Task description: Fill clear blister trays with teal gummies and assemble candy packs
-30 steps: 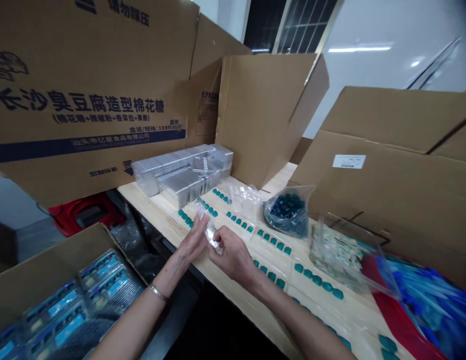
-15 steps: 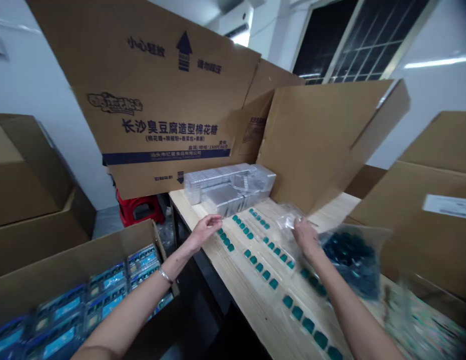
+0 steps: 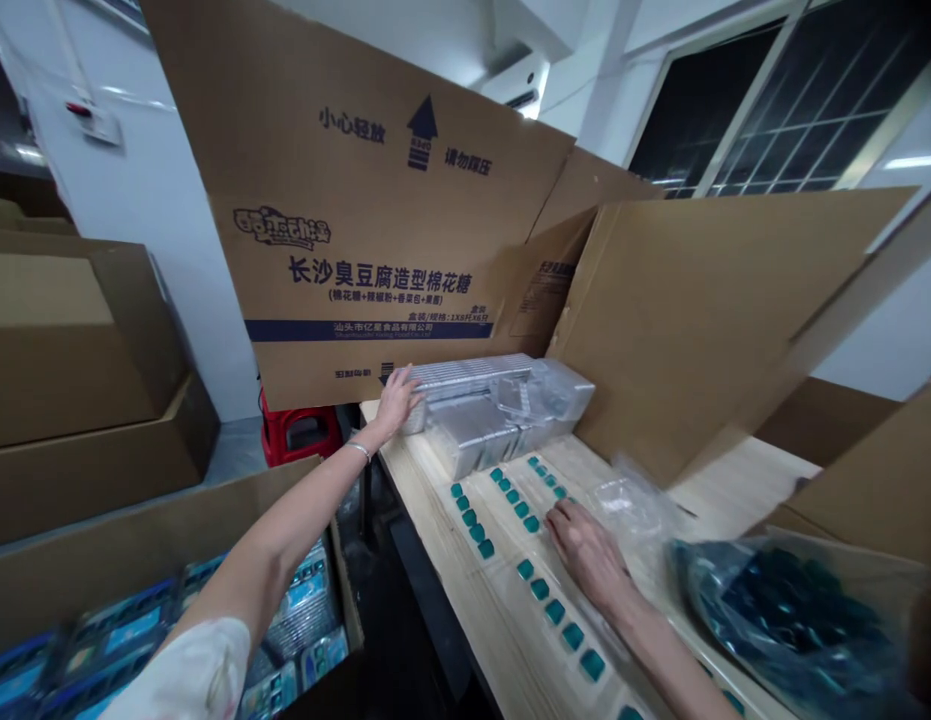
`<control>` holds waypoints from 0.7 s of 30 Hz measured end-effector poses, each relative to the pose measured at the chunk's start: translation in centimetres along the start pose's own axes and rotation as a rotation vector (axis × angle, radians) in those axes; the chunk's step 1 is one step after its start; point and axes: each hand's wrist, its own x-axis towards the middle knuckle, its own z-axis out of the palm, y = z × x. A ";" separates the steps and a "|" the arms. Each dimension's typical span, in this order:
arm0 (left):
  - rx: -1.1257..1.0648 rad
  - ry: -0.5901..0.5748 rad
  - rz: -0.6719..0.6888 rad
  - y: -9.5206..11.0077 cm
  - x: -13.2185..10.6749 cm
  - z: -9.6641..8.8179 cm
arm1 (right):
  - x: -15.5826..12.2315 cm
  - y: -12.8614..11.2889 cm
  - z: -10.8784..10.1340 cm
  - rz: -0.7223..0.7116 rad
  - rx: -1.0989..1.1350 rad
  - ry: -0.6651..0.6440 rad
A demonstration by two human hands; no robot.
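My left hand (image 3: 397,400) is at the left end of a long stack of clear plastic trays (image 3: 472,374), its fingers bent around the end. Nearer my body, my right hand (image 3: 585,550) is low over the table among rows of teal pieces, fingers curled down; its fingertips and anything in them are hidden. One row of teal pieces (image 3: 472,520) lies near the table's left edge, seemingly in a clear tray. Another row (image 3: 561,612) lies to the left of my right forearm. A crumpled clear plastic piece (image 3: 634,500) lies beyond my right hand.
A clear bag of dark teal pieces (image 3: 802,610) sits at the right on the wooden table (image 3: 442,545). Large cardboard panels (image 3: 405,230) stand behind. An open carton (image 3: 172,520) with blue printed packs is at lower left, a red stool (image 3: 304,430) beyond it.
My left hand has moved from above the table's edge to the tray stack's end. My right hand has left the crumpled clear plastic and come over the teal rows. The view has shifted.
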 end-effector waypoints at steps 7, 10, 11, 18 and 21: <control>-0.008 -0.017 0.092 -1.1 -0.7 0.9 | 3.9 -2.8 -1.1 -0.045 0.069 0.002; -0.008 -0.022 0.106 -0.8 -0.6 0.8 | 8.9 -4.3 -1.0 -0.079 0.163 0.059; -0.008 -0.025 0.104 -0.6 -0.5 0.7 | 11.1 -4.7 -0.7 -0.092 0.206 0.060; -0.080 -0.063 0.032 0.3 0.2 0.8 | 25.6 -7.4 2.9 -0.124 0.387 -0.079; -0.074 -0.073 0.050 0.1 0.3 0.8 | 27.7 -8.0 4.1 -0.140 0.440 -0.065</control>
